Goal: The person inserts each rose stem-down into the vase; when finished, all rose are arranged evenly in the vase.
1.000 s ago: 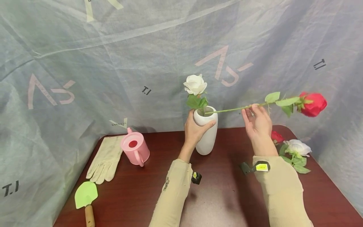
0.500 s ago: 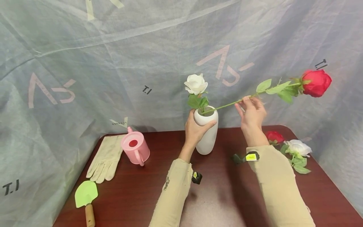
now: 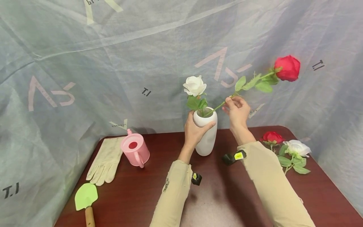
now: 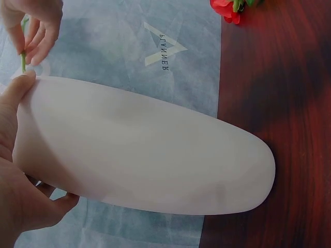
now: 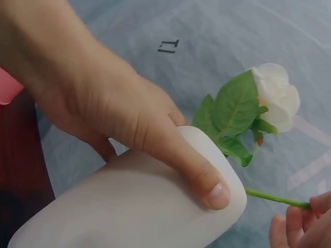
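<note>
A white vase (image 3: 206,138) stands upright near the table's back edge. My left hand (image 3: 195,130) grips it just below the rim, thumb across the front and fingers around the far side. One white rose (image 3: 194,85) rises from its mouth. With thumb and fingertips my right hand (image 3: 239,112) pinches the green stem of a red rose (image 3: 287,68), which slants up to the right. The lower end of that stem is inside the vase mouth, its tip hidden. In the right wrist view the stem (image 5: 276,198) runs from the rim to my right fingertips.
On the table's right lie another red rose (image 3: 272,137) and a white rose (image 3: 297,148). To the left are a pink watering can (image 3: 135,149), pale work gloves (image 3: 105,160) and a green trowel (image 3: 86,195) with a wooden handle. A grey cloth (image 3: 158,56) hangs behind.
My right hand has moved left and up towards the vase, tilting the red rose from nearly level to a steeper slant. My left hand stays on the vase.
</note>
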Demonstrator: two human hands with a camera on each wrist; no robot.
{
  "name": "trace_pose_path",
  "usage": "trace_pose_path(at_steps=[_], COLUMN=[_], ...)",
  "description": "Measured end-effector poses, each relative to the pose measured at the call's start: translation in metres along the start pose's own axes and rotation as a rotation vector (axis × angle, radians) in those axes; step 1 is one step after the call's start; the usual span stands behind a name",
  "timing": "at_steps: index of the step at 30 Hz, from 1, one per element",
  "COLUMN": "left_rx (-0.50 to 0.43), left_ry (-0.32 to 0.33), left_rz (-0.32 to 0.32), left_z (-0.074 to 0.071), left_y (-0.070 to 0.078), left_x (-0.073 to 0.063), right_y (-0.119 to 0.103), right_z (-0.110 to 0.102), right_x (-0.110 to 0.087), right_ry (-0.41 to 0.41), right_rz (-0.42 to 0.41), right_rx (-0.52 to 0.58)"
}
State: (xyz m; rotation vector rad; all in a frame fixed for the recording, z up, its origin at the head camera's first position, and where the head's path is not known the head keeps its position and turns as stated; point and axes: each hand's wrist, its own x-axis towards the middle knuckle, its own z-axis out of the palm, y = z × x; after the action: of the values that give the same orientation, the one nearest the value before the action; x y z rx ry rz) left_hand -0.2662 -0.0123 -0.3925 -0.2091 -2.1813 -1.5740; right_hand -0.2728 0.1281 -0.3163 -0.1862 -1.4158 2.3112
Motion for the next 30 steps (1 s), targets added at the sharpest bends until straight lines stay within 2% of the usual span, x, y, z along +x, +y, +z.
trace_pose_path(at_steps=[3, 5, 9, 11, 13, 17, 21, 25, 27, 30], left_rx=[0.002, 0.004, 0.008, 0.007, 0.003, 0.0, -0.008, -0.001, 0.008, 0.011], left_ry=[-0.005, -0.011, -0.037, -0.045, -0.046, -0.038, -0.031, -0.035, -0.037, -0.034], left_rz=[-0.007, -0.01, -0.017, -0.019, -0.019, -0.014, -0.012, -0.024, -0.032, -0.027], left_z=[0.0, 0.001, 0.002, 0.002, 0.003, 0.004, 0.002, 0.0, -0.001, -0.002], left_y=[-0.001, -0.001, 0.001, 0.002, 0.002, 0.003, 0.003, 0.001, 0.0, -0.001], left_x=[0.0, 0.0, -0.001, -0.001, -0.002, -0.001, 0.0, -0.001, 0.0, 0.002], right_y=[0.003, 0.004, 0.005, 0.004, 0.002, 0.0, 0.005, 0.016, 0.02, 0.022], right_z=[0.003, 0.003, -0.001, -0.008, -0.019, -0.054, -0.1, -0.151, -0.177, -0.213], right_x=[0.0, 0.0, -0.002, -0.004, -0.008, -0.017, -0.024, -0.03, -0.032, -0.033], right_ry=[-0.043, -0.111, -0.356, -0.468, -0.516, -0.5, -0.486, -0.543, -0.559, -0.506], right_rz=[0.001, 0.028, 0.128, 0.185, 0.258, 0.344, 0.35, 0.342, 0.339, 0.316], right_rx=[-0.131, -0.269, -0.584, -0.65, -0.6, -0.353, -0.145, 0.015, -0.003, -0.207])
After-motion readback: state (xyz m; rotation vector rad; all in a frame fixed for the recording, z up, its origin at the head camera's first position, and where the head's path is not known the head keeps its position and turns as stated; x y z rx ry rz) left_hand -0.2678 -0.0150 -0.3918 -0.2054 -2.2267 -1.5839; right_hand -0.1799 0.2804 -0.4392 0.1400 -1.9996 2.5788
